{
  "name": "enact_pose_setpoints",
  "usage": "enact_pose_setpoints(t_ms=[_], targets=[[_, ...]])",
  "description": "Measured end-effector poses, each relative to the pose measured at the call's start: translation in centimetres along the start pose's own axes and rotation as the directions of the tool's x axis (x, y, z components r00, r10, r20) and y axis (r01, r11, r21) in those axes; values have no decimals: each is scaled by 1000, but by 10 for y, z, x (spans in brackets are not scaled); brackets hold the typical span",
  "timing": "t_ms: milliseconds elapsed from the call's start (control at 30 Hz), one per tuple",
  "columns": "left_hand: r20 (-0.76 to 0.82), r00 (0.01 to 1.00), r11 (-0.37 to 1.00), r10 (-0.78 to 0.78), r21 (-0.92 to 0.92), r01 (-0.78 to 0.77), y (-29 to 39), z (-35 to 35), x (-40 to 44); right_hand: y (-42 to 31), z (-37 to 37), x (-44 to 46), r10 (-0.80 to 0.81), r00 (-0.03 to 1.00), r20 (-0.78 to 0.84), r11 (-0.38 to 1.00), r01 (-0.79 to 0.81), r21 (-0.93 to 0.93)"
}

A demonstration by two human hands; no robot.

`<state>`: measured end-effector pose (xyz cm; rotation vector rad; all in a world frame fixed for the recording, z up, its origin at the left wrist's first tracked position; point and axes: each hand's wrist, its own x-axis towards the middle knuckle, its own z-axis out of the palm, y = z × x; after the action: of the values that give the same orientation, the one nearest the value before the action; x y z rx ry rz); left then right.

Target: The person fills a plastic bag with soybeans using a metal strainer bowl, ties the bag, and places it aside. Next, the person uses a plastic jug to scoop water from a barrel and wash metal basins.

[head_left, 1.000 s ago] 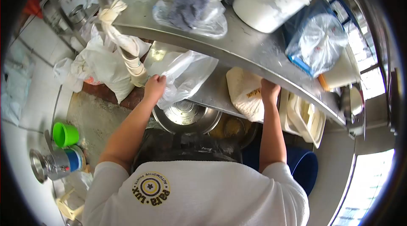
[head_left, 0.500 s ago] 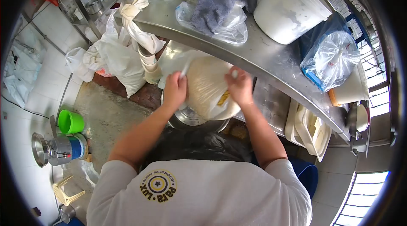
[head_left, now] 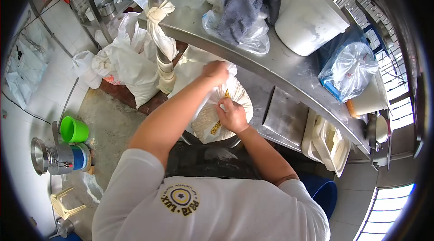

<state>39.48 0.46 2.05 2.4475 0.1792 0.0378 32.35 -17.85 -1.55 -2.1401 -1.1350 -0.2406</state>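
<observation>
A clear plastic bag [head_left: 205, 121] full of a pale beige, grainy or powdery material rests over a round metal pot [head_left: 233, 142], whose dark rim shows below it. The bag's plastic is gathered into creases near the top, and yellow printing shows on its side. My left hand [head_left: 216, 73] is closed around the gathered upper part of the bag, its fingers partly hidden. Lower and to the right, my right hand [head_left: 233, 115] is closed with its fingers pinching the plastic against the filled part.
Above the bag runs a steel shelf [head_left: 253, 67] holding a grey towel [head_left: 248, 6], a white bucket [head_left: 309, 19] and a plastic-wrapped bundle [head_left: 352, 67]. White sacks [head_left: 135, 69] lean at left. A green bucket [head_left: 74, 129] and cream trays [head_left: 325, 144] flank the area.
The bag has turned and its top is now gathered. My left hand has moved up and right; my right hand has moved down and left onto the bag's body.
</observation>
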Motion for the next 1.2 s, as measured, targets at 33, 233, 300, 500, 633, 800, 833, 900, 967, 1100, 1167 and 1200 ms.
enact_pose_setpoints(t_ms=[33, 233, 300, 500, 633, 800, 833, 900, 967, 1100, 1167, 1200], targets=[[201, 979, 999, 11, -53, 0, 26, -1, 7, 2, -1, 0, -10, 1000, 9, 1000, 10, -8], [-238, 766, 798, 597, 82, -597, 59, 13, -76, 1, -7, 3, -218, 955, -201, 974, 227, 20], [-586, 692, 874, 422, 59, -483, 14, -4, -112, -5, -10, -1, 150, 987, 53, 986, -153, 64], [178, 966, 969, -189, 192, 154, -172, 44, -236, -7, -1, 9, 308, 949, 66, 928, -315, 199], [361, 864, 574, -351, -646, 503, -136, 93, -216, -10, 5, 24, 476, 879, -22, 822, -435, 368], [271, 936, 922, 223, -371, -112, -135, 183, -232, 3, 0, 58, 721, 686, -102, 449, -349, 823], [341, 907, 908, 247, -409, -94, -116, 177, -227, 3, -9, 66, 719, 687, -102, 450, -349, 822], [583, 802, 925, 129, -362, 114, -76, 141, -224, 6, -23, 79, 872, 487, -44, 234, -337, 912], [607, 787, 880, 112, -429, 205, -45, 111, -227, 26, -27, 95, 881, 471, -56, 187, -237, 953], [476, 879, 541, 17, -744, 392, -21, 46, -250, 1, -80, 123, 857, 513, 49, -94, 61, 994], [380, 920, 432, 100, -849, 304, -29, 32, -251, -5, -89, 125, 848, 526, 65, -159, 135, 978], [392, 919, 367, 48, -862, 349, -15, 7, -241, 0, -88, 126, 832, 554, 28, -169, 207, 964]])
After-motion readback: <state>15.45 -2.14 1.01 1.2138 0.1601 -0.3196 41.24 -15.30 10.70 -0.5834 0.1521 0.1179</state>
